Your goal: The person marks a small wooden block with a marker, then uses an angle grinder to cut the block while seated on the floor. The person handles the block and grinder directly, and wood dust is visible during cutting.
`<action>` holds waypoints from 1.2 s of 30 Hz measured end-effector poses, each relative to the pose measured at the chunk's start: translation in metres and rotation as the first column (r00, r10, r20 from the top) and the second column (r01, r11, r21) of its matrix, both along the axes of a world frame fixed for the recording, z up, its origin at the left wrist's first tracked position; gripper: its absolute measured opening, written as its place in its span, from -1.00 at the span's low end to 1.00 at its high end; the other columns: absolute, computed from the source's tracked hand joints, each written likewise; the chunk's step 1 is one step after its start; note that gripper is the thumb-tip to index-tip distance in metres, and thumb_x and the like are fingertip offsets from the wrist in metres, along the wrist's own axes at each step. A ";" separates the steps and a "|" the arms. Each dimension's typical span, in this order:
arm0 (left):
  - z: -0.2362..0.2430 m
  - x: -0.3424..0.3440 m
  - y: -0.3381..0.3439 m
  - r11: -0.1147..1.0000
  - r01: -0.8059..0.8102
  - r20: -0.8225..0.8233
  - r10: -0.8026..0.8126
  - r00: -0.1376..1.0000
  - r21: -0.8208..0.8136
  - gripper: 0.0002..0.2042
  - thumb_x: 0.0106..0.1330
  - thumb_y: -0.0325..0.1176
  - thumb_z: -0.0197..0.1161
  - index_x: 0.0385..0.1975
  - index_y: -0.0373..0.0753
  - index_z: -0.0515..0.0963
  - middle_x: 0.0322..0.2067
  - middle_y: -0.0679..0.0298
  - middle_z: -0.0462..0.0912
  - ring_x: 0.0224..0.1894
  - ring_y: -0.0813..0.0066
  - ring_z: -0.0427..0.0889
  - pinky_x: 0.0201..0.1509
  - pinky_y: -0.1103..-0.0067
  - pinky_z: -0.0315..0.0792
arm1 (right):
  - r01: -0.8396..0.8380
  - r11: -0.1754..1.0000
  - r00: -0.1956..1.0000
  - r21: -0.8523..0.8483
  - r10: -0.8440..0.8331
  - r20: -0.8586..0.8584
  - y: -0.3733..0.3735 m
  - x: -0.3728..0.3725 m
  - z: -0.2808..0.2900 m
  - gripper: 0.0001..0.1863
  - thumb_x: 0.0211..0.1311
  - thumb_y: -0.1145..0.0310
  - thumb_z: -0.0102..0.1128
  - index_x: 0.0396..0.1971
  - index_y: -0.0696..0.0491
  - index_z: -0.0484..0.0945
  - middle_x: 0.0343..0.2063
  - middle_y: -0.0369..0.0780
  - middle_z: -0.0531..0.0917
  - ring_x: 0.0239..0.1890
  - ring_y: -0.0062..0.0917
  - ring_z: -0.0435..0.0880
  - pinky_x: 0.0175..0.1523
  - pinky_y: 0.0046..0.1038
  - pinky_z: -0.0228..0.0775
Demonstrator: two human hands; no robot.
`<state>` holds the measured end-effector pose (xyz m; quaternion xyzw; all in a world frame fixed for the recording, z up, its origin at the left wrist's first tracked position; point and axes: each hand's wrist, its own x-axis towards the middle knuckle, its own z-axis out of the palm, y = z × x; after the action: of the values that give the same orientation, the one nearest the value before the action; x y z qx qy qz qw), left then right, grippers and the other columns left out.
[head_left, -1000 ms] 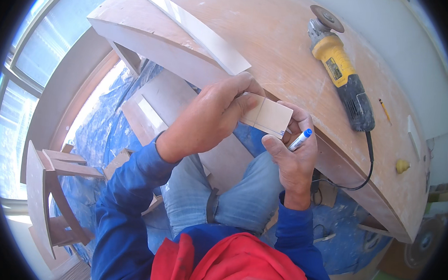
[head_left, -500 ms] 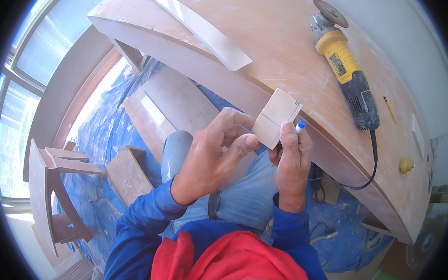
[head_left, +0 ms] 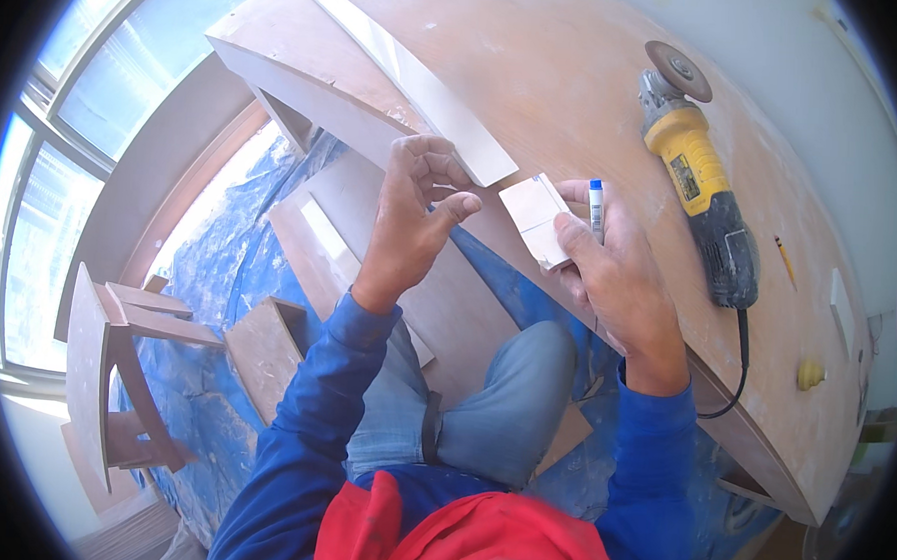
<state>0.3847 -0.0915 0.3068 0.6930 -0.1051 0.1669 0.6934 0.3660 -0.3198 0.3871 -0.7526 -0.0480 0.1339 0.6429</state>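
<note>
In my right hand (head_left: 624,263) is a small pale rectangular piece (head_left: 531,219) with a line drawn across it. My thumb presses on its near face. A white marker with a blue cap (head_left: 597,208) stands upright, tucked among the same hand's fingers. My left hand (head_left: 411,223) is raised with nothing in it, its fingers bent and the thumb apart from them. It is nearest to the end of a long white strip (head_left: 417,78) lying on the wooden worktop (head_left: 548,74); whether the fingertips touch the strip I cannot tell.
A yellow and black angle grinder (head_left: 695,171) lies on the worktop at right, its cord hanging over the edge. Beyond it are a pencil (head_left: 786,261) and a yellow knob (head_left: 811,375). Boards, a wooden box (head_left: 265,357) and a blue sheet (head_left: 204,269) cover the floor.
My left hand has let go of the pale piece and moved up and left toward the white strip. My right hand has lifted the piece and marker up over the worktop's edge.
</note>
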 end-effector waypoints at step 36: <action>-0.015 0.014 0.001 0.989 -0.070 -0.061 0.062 0.996 -0.128 -0.35 0.07 -0.11 0.81 -0.04 -0.21 0.46 -0.20 0.34 0.64 -0.06 0.55 0.67 0.12 0.55 0.55 | -0.161 0.975 0.919 0.150 0.204 -0.337 -0.008 0.037 0.017 -0.74 0.57 0.36 0.10 0.07 0.21 0.43 -0.27 -0.16 0.62 -0.26 -0.60 0.58 -0.17 -0.40 0.50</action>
<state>0.3983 -0.0909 0.2916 0.6539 -0.0511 0.1763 0.7340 0.4029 -0.3281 0.4045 -0.6692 -0.0107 0.3222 0.6695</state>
